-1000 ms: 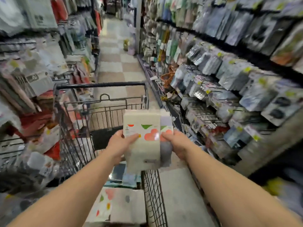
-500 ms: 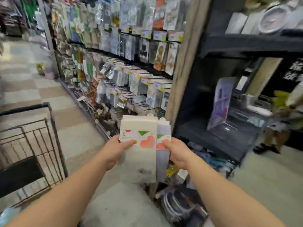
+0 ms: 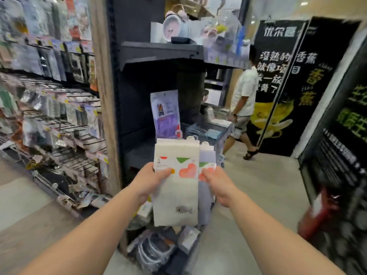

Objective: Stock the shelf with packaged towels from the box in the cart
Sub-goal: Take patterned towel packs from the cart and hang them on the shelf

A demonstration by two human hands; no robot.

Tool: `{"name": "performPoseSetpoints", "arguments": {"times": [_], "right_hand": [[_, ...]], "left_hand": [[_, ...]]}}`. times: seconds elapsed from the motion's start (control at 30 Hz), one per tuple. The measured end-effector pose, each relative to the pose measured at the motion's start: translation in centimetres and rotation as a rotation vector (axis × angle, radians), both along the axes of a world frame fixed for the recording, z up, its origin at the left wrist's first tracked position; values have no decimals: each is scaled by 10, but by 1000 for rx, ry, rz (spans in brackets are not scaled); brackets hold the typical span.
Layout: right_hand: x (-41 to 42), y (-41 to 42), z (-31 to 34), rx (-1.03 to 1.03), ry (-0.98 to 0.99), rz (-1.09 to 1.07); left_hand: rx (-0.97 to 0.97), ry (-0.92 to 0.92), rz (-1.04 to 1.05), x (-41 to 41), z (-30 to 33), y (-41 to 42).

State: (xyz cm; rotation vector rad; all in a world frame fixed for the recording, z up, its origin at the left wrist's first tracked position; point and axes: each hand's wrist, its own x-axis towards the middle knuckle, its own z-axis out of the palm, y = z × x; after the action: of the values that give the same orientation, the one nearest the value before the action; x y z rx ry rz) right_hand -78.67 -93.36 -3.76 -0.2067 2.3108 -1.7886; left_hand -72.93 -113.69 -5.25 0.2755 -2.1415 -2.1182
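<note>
The white packaged towel [image 3: 175, 187] is held upright in front of the dark shelf unit [image 3: 158, 54], overlapping a lavender packaged towel [image 3: 206, 161] just behind it. The left hand [image 3: 148, 180] grasps the white pack's left edge, thumb across its printed band. The right hand [image 3: 215, 182] pinches the lavender pack's band. A purple hanging package [image 3: 165, 114] stands on the shelf beyond the fingers.

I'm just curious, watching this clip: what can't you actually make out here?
- Head view: purple towel pack is mostly hidden behind the white towel pack, held by the left hand and right hand.
- Printing on the hanging packets: blurred.
- Red object: smeared by motion, unidentifiable.
- Cart: out of frame.
</note>
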Motion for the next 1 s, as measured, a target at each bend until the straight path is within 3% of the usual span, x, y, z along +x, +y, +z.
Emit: {"name": "performPoseSetpoints", "arguments": {"times": [0.43, 0.63, 1.0], "right_hand": [[-104, 126, 11, -47, 52, -254], [-187, 156, 31, -59, 45, -332], [-320, 181, 50, -67, 85, -427]], "left_hand": [[55, -19, -166, -148, -6, 92], [161, -43, -209, -249, 6, 121], [164, -11, -183, -386, 27, 144]]}}
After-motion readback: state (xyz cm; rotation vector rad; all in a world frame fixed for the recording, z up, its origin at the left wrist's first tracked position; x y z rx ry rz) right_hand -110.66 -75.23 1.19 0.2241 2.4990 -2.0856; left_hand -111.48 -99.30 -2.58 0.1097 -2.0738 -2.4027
